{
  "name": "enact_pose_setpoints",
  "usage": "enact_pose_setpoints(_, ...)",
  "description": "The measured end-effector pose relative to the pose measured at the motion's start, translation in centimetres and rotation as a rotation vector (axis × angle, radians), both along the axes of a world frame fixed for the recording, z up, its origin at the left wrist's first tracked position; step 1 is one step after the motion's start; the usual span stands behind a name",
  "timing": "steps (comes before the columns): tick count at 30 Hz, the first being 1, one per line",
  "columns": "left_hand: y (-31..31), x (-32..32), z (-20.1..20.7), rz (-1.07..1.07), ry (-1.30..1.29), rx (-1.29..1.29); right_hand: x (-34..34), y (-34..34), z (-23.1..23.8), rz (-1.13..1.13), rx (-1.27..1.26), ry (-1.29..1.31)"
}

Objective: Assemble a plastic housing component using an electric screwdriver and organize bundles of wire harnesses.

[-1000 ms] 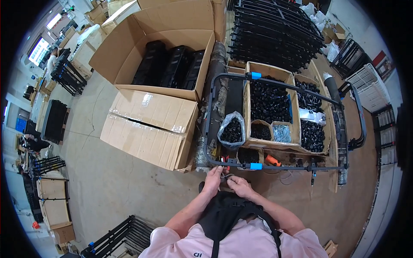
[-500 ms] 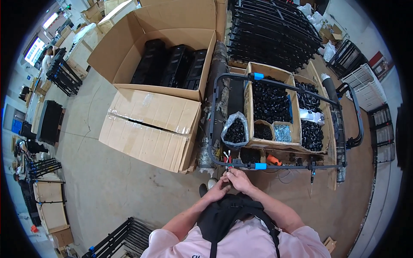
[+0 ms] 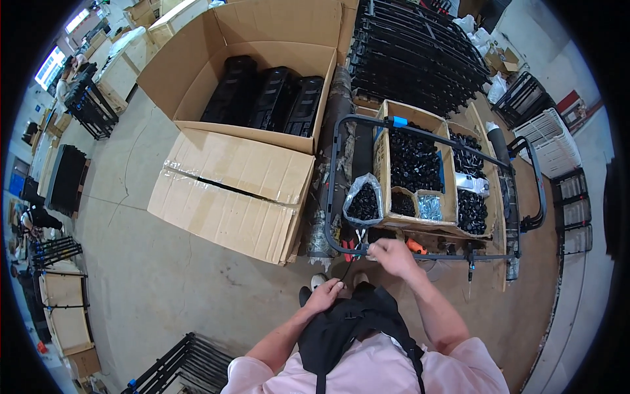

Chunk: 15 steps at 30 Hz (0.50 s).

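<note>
My left hand point(image 3: 324, 297) is closed in front of my apron, pinching a thin black strip point(image 3: 348, 270) that runs up toward the near bar of a black tubular frame point(image 3: 446, 257). At that near bar, my right hand point(image 3: 392, 257) is closed with its fingers curled against it, covering the spot where a blue clip sat. Beside the bar's left corner lie red-handled pliers point(image 3: 348, 247) with pale metal jaws. The frame rests over a cardboard parts box point(image 3: 420, 225) with compartments of black fittings and silver screws. A clear bag of black parts point(image 3: 363, 200) stands inside the frame's left side.
To the left, a closed carton point(image 3: 230, 190) sits before an open carton point(image 3: 262, 128) holding long black parts. Stacked black frames point(image 3: 417, 56) rise behind. An orange-handled tool point(image 3: 416, 246) lies near the bar. More black frames point(image 3: 177, 368) stand at lower left.
My hands, together at the bar's left part before, are now apart. The right moved right and up onto the bar; the left drew back down with the black strip stretched between.
</note>
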<state>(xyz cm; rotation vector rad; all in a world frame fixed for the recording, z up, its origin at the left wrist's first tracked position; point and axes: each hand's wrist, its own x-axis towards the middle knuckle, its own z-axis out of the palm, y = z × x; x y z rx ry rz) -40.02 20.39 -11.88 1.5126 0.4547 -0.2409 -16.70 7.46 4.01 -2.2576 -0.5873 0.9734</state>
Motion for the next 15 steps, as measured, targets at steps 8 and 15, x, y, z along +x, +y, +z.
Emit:
enact_pose_setpoints(8,0.0,-0.6,2.2,-0.028,-0.097,0.144,5.6,4.8,-5.7,0.367,-0.089,0.205)
enact_pose_setpoints(15,-0.7,-0.8,3.9,0.079,0.052,0.132,7.7,4.9,-10.0,0.375,-0.032,0.45)
